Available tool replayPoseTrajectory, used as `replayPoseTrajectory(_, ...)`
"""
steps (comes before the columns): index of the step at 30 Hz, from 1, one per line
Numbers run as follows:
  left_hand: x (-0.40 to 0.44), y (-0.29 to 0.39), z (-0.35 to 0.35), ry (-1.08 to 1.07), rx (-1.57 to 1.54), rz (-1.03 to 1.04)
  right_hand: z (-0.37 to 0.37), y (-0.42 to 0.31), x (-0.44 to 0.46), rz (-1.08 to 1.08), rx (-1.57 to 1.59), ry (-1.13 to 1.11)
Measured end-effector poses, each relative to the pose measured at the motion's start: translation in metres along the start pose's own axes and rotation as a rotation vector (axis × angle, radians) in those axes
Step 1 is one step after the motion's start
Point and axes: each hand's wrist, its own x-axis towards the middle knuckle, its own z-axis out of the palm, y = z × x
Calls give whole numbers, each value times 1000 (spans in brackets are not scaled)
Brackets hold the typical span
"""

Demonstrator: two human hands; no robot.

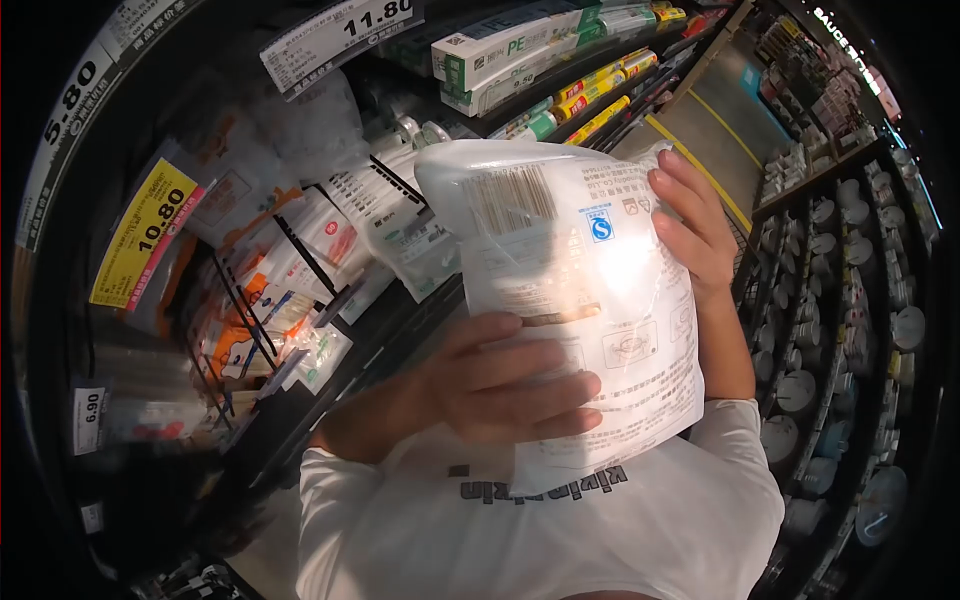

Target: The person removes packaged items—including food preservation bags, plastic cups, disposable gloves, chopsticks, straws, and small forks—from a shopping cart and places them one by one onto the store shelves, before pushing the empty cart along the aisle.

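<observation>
The white package (585, 300) is sitting between the hands, in front of the white shirt (540, 530). The right hand (698, 222) is holding its upper right edge; the left hand (510, 378) is laying fingers across its lower left printed face, though whether it is gripping, I cannot tell

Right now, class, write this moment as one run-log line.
left hand: across white package | right hand: gripping its edge | barcode: facing camera | nearby: yellow price tag, boxed rolls
</observation>
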Motion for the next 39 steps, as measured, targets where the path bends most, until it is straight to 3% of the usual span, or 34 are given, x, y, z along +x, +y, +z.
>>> replayPoseTrajectory(5,-2,-23,-9,-125,-98,-92,7,18,-4,30,4,-132)
replayPoseTrajectory(8,-9,-34,-5,-153,-184,-206,26,32,-43,180,231,-312)
replayPoseTrajectory(10,-32,-32,16,78,-385,-683,35,22,-70,683,590,-558)
replayPoseTrajectory(11,-19,-42,-8,-127,-825,-1207,46,10,-83,746,549,-463)
replayPoseTrajectory(12,-34,-25,6,158,-677,-1056,55,0,-88,802,507,-367)
replayPoseTrajectory(14,-33,-29,-4,187,-693,-1290,58,1,-92,1120,823,-554)
replayPoseTrajectory(16,-32,-32,-11,304,-767,-1369,61,-4,-95,1243,1031,-521)
replayPoseTrajectory(19,-39,-33,-24,291,-652,-1415,71,-15,-94,1249,1157,-459)
replayPoseTrajectory(24,-42,-37,-31,444,-793,-1466,78,-8,-100,1348,1179,-545)
replayPoseTrajectory(30,-39,-42,-40,409,-707,-1463,78,2,-79,1254,1220,-662)
replayPoseTrajectory(32,-39,-45,-46,334,-765,-1568,75,4,-59,1100,1160,-664)
replayPoseTrajectory(37,-43,-44,-52,398,-673,-1488,86,16,-20,969,1217,-387)
replayPoseTrajectory(39,-35,-44,-48,444,-761,-1477,91,14,13,948,1147,-129)
